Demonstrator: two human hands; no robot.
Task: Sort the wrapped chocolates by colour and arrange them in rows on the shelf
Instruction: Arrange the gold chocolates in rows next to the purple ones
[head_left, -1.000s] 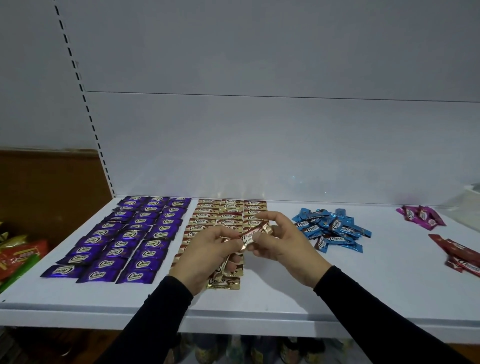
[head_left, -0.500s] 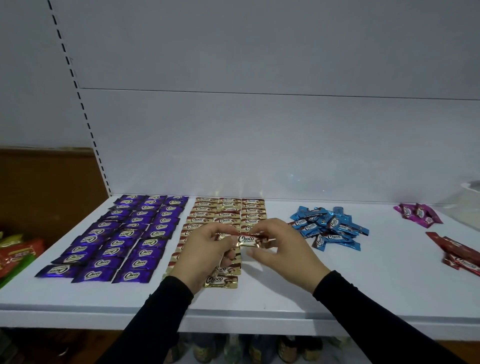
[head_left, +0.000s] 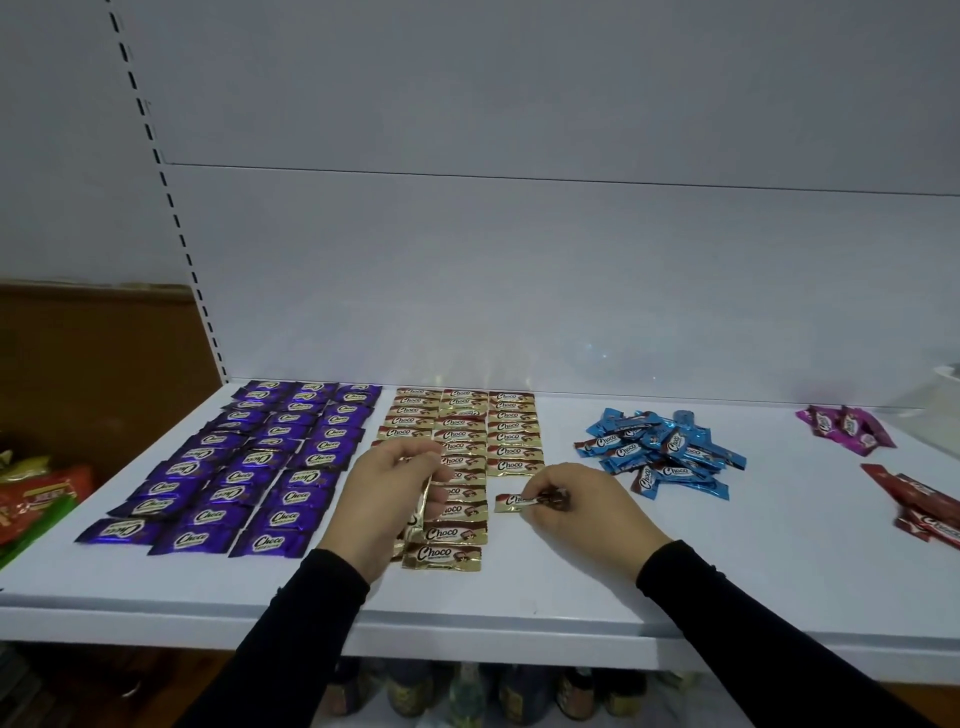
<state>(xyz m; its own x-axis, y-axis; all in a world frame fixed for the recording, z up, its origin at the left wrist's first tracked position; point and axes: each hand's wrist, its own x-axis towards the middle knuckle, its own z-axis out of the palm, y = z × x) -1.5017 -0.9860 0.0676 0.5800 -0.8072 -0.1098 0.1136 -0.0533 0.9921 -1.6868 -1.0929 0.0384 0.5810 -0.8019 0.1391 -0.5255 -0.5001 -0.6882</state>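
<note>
Since the earlier frame, your hands are separating: the right hand (head_left: 576, 512) is now carrying one gold chocolate (head_left: 517, 502) away from the left hand (head_left: 387, 499) and down toward the shelf (head_left: 519, 603).

Current state:
- Your right hand is pinching the gold chocolate by its right end, fingers curled around the wrapper. The piece is hanging level, just near of the right gold column (head_left: 514, 434), which is ending shorter than the two columns beside it.
- Your left hand is gripping a small stack of further gold chocolates (head_left: 420, 512) on edge, over the left part of the gold block.
- The purple block (head_left: 244, 467) is lying complete on the far left. The blue pile (head_left: 662, 454), pink pieces (head_left: 844, 426) and red pieces (head_left: 930, 512) are waiting unsorted on the right.

Step in hand: you are filling the right gold column, working from far to near.

Next move, as judged from this layout: you are needing to set the piece flat, label up, touching the near edge of the last piece in that column and squared to its sides. Release only once it is lying aligned; then draw the next piece from the stack.
</note>
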